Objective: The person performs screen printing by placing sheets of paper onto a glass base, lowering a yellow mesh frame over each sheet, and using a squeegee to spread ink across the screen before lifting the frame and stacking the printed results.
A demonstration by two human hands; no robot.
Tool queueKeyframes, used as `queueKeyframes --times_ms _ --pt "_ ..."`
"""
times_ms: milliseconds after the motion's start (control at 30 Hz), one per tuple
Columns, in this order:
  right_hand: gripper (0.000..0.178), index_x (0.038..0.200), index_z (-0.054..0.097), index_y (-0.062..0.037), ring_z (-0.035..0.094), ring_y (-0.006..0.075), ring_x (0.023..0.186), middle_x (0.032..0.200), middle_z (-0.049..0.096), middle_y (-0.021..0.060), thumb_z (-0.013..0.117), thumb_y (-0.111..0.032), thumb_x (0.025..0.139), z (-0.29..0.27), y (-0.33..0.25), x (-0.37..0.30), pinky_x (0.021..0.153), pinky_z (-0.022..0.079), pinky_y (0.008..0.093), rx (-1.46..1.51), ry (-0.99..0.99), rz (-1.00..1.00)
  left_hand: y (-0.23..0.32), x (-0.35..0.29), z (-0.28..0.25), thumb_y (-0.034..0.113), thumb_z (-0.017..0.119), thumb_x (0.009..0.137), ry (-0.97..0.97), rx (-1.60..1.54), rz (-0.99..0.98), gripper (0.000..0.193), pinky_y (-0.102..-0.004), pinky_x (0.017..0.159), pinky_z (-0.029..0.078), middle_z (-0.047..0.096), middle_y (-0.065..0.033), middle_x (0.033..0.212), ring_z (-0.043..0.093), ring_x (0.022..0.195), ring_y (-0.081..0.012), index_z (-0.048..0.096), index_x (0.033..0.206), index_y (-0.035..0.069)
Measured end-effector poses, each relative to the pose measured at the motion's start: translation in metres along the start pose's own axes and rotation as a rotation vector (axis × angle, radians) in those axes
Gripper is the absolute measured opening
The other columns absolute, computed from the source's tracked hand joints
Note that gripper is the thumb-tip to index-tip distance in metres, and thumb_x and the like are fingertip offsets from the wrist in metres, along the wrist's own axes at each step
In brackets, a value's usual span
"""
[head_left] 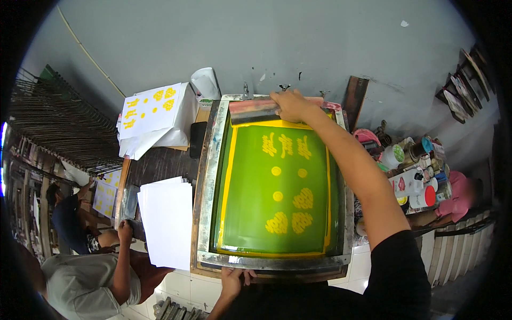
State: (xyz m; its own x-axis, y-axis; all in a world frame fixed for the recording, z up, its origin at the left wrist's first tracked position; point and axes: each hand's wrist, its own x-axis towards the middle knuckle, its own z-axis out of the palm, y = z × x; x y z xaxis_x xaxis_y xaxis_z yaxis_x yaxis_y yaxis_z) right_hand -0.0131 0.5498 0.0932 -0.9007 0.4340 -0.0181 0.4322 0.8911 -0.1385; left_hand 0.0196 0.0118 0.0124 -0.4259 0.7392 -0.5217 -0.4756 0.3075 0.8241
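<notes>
A screen printing frame (pixel 273 261) with a metal rim lies before me, its green mesh (pixel 248 170) marked with yellow characters, dots and floral shapes. Yellow ink lines the mesh's edges. Across the far end rests a wide squeegee (pixel 250 111), reddish and dark with ink. My right hand (pixel 290 105) is closed over the squeegee's middle, its arm reaching across the right side of the frame. At the near rim, left of centre, my left hand (pixel 233 280) has its fingers curled at the frame's edge; part of that hand is hidden below the rim.
White paper (pixel 165 224) is stacked left of the frame. Behind it, a yellow-printed sheet (pixel 152 109) tops another pile. Ink tubs and bottles (pixel 408 184) crowd the right side. A person in a grey shirt (pixel 88 280) is close at left; others are farther off on both sides.
</notes>
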Motion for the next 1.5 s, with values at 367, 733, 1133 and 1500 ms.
queueKeyframes --times_ms 367,733,1133,1500 --pt "0.028 0.110 0.063 -0.0063 0.060 0.0323 0.103 0.102 0.064 0.0128 0.072 -0.024 0.091 0.047 0.020 -0.062 0.089 0.044 0.0470 -0.174 0.650 0.141 -0.001 0.001 0.000 0.013 0.046 0.105 0.005 -0.003 0.013 0.035 -0.0291 0.045 0.045 0.071 -0.0198 0.074 0.057 0.049 -0.0185 0.066 0.084 -0.007" --pt "0.046 0.117 0.059 -0.0025 0.061 0.0404 0.117 0.116 0.068 0.0201 0.070 -0.040 0.093 0.011 0.004 -0.046 0.100 0.042 0.0537 -0.003 0.168 0.307 0.001 0.002 -0.001 0.019 0.046 0.106 -0.015 0.033 0.007 0.043 -0.0274 0.044 0.041 0.069 -0.0160 0.069 0.055 0.048 -0.0157 0.068 0.079 -0.007" --pt "0.044 0.119 0.061 -0.0028 0.063 0.0402 0.114 0.116 0.069 0.0208 0.069 -0.039 0.094 0.013 -0.111 -0.169 0.098 0.045 0.0526 0.103 -0.020 0.270 0.003 0.005 -0.001 0.014 0.044 0.098 -0.073 0.026 0.045 0.043 -0.0291 0.043 0.038 0.059 -0.0136 0.054 0.051 0.044 -0.0174 0.068 0.070 -0.009" --pt "0.030 0.104 0.059 -0.0057 0.058 0.0341 0.099 0.102 0.060 0.0146 0.074 -0.024 0.085 0.036 -0.255 -0.331 0.085 0.042 0.0485 0.112 0.352 0.168 0.011 0.008 -0.004 0.011 0.051 0.091 -0.159 -0.057 0.012 0.026 -0.0301 0.050 0.045 0.069 -0.0191 0.069 0.055 0.047 -0.0177 0.067 0.083 -0.007"
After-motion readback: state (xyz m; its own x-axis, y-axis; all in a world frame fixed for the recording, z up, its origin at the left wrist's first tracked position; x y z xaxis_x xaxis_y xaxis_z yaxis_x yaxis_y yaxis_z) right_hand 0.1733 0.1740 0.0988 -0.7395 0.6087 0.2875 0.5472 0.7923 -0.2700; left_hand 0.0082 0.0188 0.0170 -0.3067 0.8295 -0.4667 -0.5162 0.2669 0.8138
